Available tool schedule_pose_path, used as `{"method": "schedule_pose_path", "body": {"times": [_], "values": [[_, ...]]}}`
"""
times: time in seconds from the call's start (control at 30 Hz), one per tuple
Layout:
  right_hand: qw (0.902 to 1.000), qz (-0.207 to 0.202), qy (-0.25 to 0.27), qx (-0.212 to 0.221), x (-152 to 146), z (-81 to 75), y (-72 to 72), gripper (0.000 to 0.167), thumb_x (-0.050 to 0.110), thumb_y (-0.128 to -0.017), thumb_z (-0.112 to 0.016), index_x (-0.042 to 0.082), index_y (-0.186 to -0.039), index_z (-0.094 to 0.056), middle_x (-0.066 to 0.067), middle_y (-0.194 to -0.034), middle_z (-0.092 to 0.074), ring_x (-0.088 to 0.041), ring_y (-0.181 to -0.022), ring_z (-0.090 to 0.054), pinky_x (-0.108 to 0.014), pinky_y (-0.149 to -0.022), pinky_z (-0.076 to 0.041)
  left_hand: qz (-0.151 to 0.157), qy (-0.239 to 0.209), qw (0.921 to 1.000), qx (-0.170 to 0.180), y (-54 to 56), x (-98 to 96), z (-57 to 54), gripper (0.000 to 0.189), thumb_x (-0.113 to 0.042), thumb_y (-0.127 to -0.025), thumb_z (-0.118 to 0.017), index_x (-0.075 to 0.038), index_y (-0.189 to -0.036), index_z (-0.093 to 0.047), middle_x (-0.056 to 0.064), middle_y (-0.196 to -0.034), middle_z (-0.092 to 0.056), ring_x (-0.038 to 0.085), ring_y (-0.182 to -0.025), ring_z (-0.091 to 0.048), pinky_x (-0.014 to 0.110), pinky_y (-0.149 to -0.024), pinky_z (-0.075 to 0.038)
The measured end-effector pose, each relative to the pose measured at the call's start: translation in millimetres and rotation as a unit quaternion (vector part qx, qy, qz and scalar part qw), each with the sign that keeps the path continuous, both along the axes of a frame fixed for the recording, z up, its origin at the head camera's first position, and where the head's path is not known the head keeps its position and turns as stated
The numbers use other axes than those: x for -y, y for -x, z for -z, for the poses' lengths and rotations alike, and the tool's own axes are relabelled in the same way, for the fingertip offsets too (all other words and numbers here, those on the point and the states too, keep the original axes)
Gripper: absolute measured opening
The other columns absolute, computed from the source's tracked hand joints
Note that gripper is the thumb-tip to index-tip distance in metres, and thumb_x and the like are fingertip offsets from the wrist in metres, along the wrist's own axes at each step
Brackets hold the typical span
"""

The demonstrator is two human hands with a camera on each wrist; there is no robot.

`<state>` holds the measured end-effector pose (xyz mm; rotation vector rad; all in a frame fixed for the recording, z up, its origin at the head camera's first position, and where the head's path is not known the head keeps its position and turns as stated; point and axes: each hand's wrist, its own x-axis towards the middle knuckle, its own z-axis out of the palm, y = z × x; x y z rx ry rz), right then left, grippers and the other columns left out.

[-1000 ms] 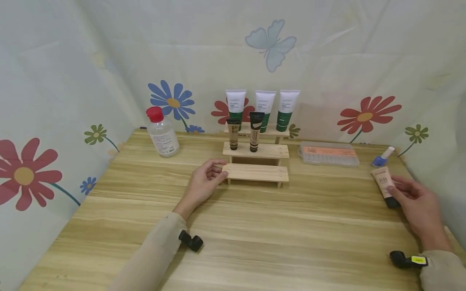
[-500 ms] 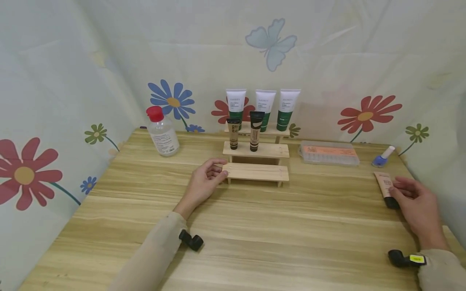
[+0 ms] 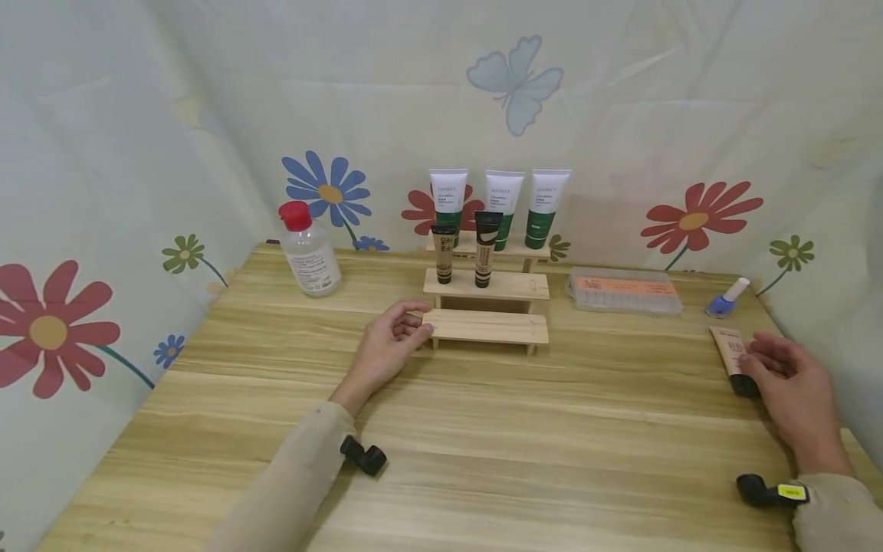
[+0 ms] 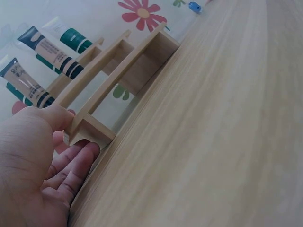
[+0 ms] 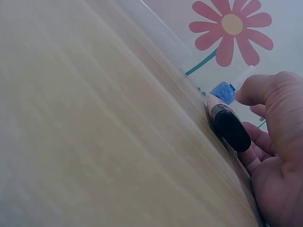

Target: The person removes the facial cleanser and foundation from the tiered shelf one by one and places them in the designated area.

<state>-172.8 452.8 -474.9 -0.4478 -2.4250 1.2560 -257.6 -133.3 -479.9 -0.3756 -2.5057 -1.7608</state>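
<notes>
My left hand (image 3: 386, 341) pinches the left end of the lowest step of a three-tier wooden display rack (image 3: 486, 327), thumb on top and fingers below. In the left wrist view the thumb (image 4: 57, 117) lies at the board's end. At the right, a beige BB cream tube (image 3: 729, 353) with a black cap (image 5: 230, 130) lies on the table. My right hand (image 3: 796, 391) is beside it, fingers at the cap's side and thumb raised apart from it in the right wrist view. Two small dark-topped tubes (image 3: 485, 253) stand on the middle step.
Three white-and-green tubes (image 3: 547, 207) stand on the top step. A clear plastic case (image 3: 624, 293) lies right of the rack, with blue nail polish (image 3: 724, 300) beyond it. A red-capped bottle (image 3: 310, 257) stands at the left. A flowered cloth (image 3: 386, 92) backs the table.
The BB cream tube, tilted up in my right hand a second ago, now lies lower on the table. My right fingers have loosened slightly from it. The left hand has stayed still.
</notes>
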Motion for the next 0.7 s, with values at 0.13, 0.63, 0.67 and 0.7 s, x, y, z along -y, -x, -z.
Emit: {"method": "schedule_pose_path", "body": {"times": [0.13, 0.63, 0.67, 0.7], "values": [[0.9989, 0.031, 0.032, -0.012, 2.1, -1.7, 0.0, 0.059, 0.018, -0.111, -0.069, 0.015, -0.167, -0.05, 0.031, -0.119, -0.054, 0.016, -0.104, -0.054, 0.002, -0.086, -0.043, 0.0, 0.0, 1.0, -0.001, -0.5, 0.1, -1.0, 0.034, -0.027, -0.107, -0.08, -0.02, -0.139, -0.074, 0.009, -0.113, -0.078, 0.024, -0.099, -0.074, 0.024, -0.081, -0.058], [0.9488, 0.036, 0.266, -0.167, 32.8, -43.2, 10.8, 0.064, 0.0, -0.103, -0.076, 0.019, -0.159, -0.053, 0.003, -0.141, -0.067, -0.01, -0.127, -0.066, -0.006, -0.088, -0.054, 0.0, 0.009, 0.9999, 0.005, -1.9, -1.5, -3.3, 0.034, -0.027, -0.107, -0.078, -0.02, -0.14, -0.073, 0.007, -0.114, -0.078, 0.022, -0.101, -0.074, 0.028, -0.084, -0.06], [0.9472, 0.019, 0.266, -0.178, 38.6, -47.2, 13.9, 0.065, -0.001, -0.102, -0.077, 0.018, -0.159, -0.052, 0.001, -0.142, -0.066, -0.012, -0.128, -0.066, -0.007, -0.088, -0.055, -0.001, 0.009, 0.9999, 0.006, -1.8, -1.1, -3.1, 0.034, -0.028, -0.108, -0.078, -0.021, -0.14, -0.073, 0.007, -0.114, -0.078, 0.021, -0.101, -0.074, 0.028, -0.084, -0.06], [0.9455, 0.001, 0.263, -0.192, 44.9, -50.7, 17.8, 0.066, -0.002, -0.101, -0.078, 0.016, -0.159, -0.052, -0.001, -0.142, -0.066, -0.013, -0.128, -0.066, -0.008, -0.088, -0.055, -0.002, 0.01, 0.9999, 0.006, -1.8, -0.6, -3.3, 0.033, -0.028, -0.108, -0.078, -0.021, -0.14, -0.073, 0.006, -0.114, -0.078, 0.021, -0.101, -0.074, 0.028, -0.084, -0.06]]}}
